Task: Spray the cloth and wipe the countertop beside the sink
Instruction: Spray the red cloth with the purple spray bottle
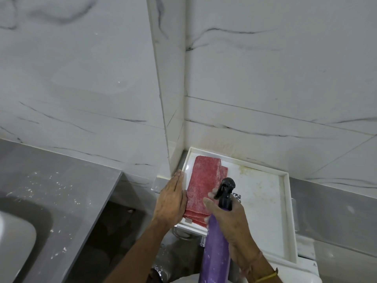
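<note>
Cloth [204, 186]: red, folded into a long pad with layered edges showing at its near end; lies flat in the left part of a white tray [285, 221], directly between the two hands. Left hand [170, 203]: open and flat, fingers together and extended, resting along the cloth's left edge and over the tray's left rim; holds nothing. Right hand [228, 219]: closed around the neck of a spray bottle [216, 250], forefinger curled at the trigger; a yellow band shows at the wrist. Spray bottle: purple body, black spray head [225, 189], held upright just right of the cloth, nozzle pointing toward the cloth. Tray: white, shallow, raised rim, with yellowish staining on its bare surface right of the right hand; set into the corner of white marble-patterned wall tiles [265, 68] beyond both hands. Worktop [61, 180]: grey, well to the left of the left hand, flecked with white specks. Sink [22, 221]: sunk into that worktop at its near left, only partly in view.
</note>
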